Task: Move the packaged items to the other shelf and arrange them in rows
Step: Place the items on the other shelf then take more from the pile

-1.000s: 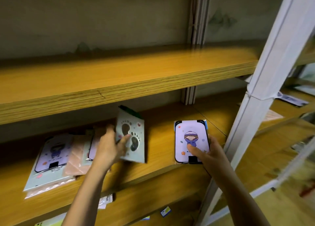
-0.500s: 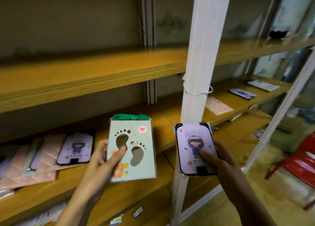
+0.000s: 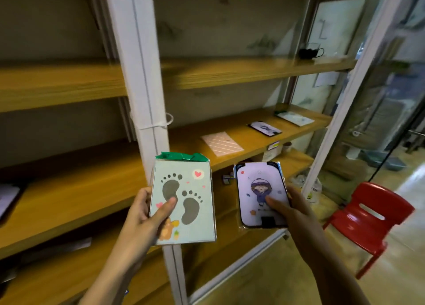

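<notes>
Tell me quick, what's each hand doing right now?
Left hand: closed on the footprint package, thumb across its front.
Right hand: closed on the cartoon-figure package, thumb on its front.

The left hand holds the pale rectangular footprint-print package in front of the white metal upright post, thumb on its face. Just right of it, not touching, the right hand holds the rounded plastic-wrapped cartoon-figure package. Behind both, on the wooden middle shelf right of the post, three flat packages lie in a row running back and right: the pink quilted package nearest, the dark-rimmed cartoon package between, the pale flat package farthest. A black mug stands on the wooden upper shelf, near its right end. The red plastic chair stands on the floor at far right.
</notes>
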`<state>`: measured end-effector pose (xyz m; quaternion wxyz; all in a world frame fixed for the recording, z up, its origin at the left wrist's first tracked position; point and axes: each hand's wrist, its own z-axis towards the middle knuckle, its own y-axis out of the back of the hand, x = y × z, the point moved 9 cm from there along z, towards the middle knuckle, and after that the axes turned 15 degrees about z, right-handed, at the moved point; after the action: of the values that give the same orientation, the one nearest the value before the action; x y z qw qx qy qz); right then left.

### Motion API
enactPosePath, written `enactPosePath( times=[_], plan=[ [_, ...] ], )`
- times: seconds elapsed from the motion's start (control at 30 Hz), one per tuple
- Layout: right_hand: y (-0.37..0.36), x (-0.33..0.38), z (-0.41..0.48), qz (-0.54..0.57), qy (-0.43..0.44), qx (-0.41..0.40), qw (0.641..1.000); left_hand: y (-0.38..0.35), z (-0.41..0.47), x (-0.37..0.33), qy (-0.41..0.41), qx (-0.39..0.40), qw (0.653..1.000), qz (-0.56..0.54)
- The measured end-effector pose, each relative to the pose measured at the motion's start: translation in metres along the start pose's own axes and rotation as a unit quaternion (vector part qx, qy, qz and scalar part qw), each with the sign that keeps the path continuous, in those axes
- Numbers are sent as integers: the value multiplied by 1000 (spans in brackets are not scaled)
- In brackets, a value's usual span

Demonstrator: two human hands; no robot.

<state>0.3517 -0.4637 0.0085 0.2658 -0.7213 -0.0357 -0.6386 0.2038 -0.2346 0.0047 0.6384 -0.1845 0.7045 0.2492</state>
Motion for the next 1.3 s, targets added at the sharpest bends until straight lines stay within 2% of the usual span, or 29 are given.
enactPosePath(
  times=[0.43, 0.63, 0.9, 1.13, 1.3],
  plan=[
    [107, 30, 85, 7, 9, -30, 999, -128, 93, -14, -12, 10, 1000, 6],
    [151, 47, 161, 18, 4, -44, 999, -182, 167, -19, 0, -5, 1000, 2],
    [174, 60, 290, -54, -29, -24, 998, -232, 253, -34, 3, -46, 999, -11],
    [168, 48, 382, -126, -52, 51, 989, -246, 289, -33, 36, -128, 991, 1],
    [148, 33, 447, -210, -59, 130, 967, -257, 305, -32, 50, -203, 978, 11]
  ],
)
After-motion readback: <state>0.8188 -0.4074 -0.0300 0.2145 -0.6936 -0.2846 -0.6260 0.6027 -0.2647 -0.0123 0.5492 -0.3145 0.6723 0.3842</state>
